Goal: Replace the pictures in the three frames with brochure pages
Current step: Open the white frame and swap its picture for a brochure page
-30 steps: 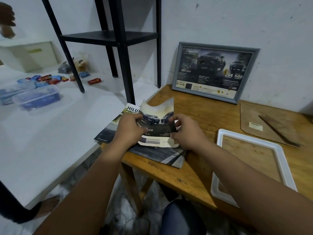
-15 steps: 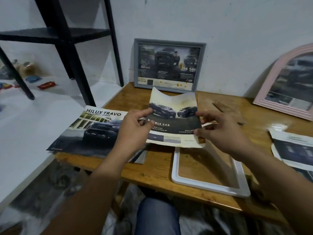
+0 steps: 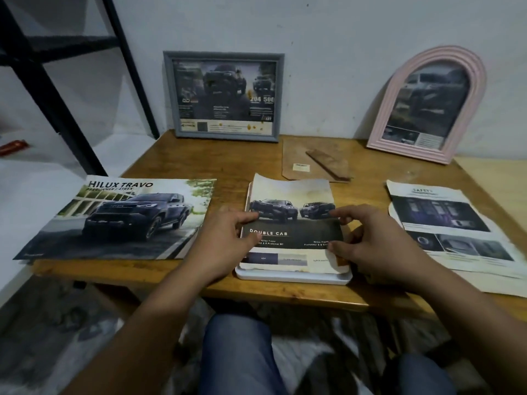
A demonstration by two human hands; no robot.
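Note:
A torn-out brochure page (image 3: 291,223) showing two dark trucks and the words "Double Cab" lies over a white frame (image 3: 293,278) that rests flat near the wooden table's front edge. My left hand (image 3: 225,238) pinches the page's left edge and my right hand (image 3: 368,240) pinches its right edge. The Hilux brochure (image 3: 119,220) lies at the left. A grey frame (image 3: 225,95) and a pink arched frame (image 3: 427,104) lean on the wall, each with a truck page in it.
A brown frame backing board (image 3: 313,161) with its stand lies behind the white frame. Loose brochure pages (image 3: 450,229) lie at the right. A black shelf leg (image 3: 57,104) stands at the left on a white surface (image 3: 34,178).
Both hands carried the page from over the brochure to the right and lowered it onto the white frame. The camera swung right, bringing the pink frame and loose pages into view.

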